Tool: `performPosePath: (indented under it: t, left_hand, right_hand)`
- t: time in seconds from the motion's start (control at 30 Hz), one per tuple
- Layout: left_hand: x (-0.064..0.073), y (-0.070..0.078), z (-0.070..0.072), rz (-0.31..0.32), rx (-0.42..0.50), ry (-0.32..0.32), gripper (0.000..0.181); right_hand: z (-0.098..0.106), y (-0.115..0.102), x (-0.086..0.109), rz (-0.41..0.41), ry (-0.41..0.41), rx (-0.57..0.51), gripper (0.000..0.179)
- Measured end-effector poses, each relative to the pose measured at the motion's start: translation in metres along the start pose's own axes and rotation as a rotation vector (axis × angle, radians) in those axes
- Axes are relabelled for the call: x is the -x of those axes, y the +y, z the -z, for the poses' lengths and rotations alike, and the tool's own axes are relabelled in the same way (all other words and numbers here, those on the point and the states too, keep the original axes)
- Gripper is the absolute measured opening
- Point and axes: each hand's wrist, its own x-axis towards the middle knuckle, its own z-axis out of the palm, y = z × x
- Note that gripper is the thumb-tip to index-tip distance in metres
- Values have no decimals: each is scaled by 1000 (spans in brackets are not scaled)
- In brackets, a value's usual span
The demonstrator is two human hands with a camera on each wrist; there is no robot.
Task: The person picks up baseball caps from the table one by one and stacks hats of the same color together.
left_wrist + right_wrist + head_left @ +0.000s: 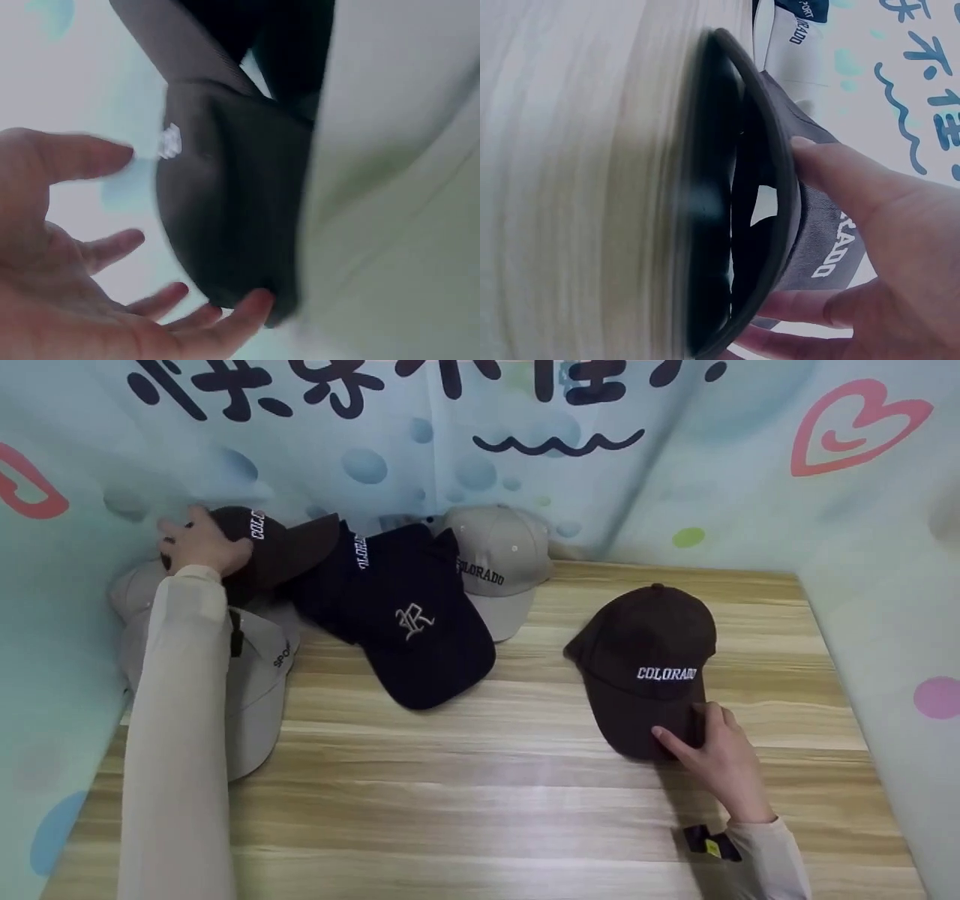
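On the right of the head view, a dark brown baseball cap [656, 637] with white COLORADO lettering sits over the table. My right hand [724, 761] pinches its brim [784, 172], thumb on top and fingers below. At the back left, my left hand [202, 544] reaches over another dark brown cap [281, 551], whose brim points right. In the left wrist view, the left hand's fingers [154, 300] are spread around that cap's crown [232, 187], and the thumb stands apart from it. One fingertip appears to touch the crown's edge.
Navy caps [420, 615], the front one with an R emblem, overlap at the back centre. Behind them leans a light grey COLORADO cap [499, 547]. Grey caps [255, 690] lie under the left forearm. A printed cloth [720, 472] walls the wooden table [480, 795] at back and sides.
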Motion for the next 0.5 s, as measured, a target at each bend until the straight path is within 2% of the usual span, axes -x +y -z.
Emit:
performPosePath:
  t: [0.07, 0.17, 0.37, 0.5]
  left_hand:
    - [1, -8, 2, 37, 41, -9, 84]
    - [1, -16, 6, 65, 44, -32, 88]
    - [3, -18, 14, 75, -60, -30, 85]
    - [3, -19, 16, 96, -11, -17, 89]
  right_hand:
    - [-1, 0, 0, -4, -2, -7, 69]
    - [-1, -1, 0, -10, -4, -11, 69]
    - [-1, -2, 1, -17, -5, -16, 71]
    - [-1, -2, 1, -24, -1, -21, 72]
